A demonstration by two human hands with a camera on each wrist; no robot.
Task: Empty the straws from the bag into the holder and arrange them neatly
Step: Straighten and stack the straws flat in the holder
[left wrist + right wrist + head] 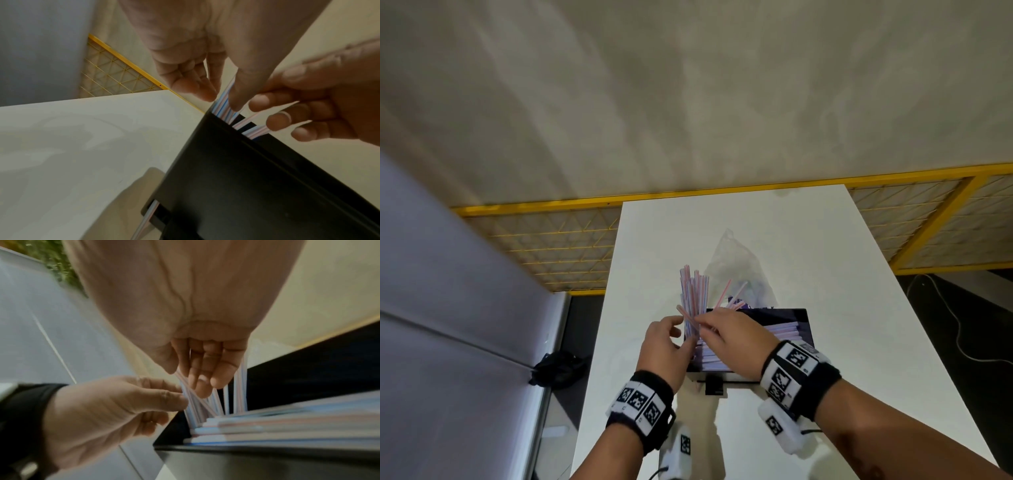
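Note:
A black box holder (796, 317) stands on the white table (825, 246), with many striped straws (287, 426) lying flat inside it. A bunch of straws (693, 294) stands upright at its left end. My left hand (681, 329) pinches this bunch between thumb and fingers (207, 95). My right hand (702, 322) reaches across the holder (246, 178) and holds a few slanted straws (197, 400) of the same bunch. The clear plastic bag (736, 263) lies crumpled behind the holder, with a couple of straws leaning against it. One straw (148, 216) pokes from a slot low on the holder.
A yellow mesh fence (558, 246) runs behind the table. A grey padded wall (448, 308) stands to the left, with a black bundle (558, 370) on the floor beside it. A white cable (948, 325) trails on the dark floor at right.

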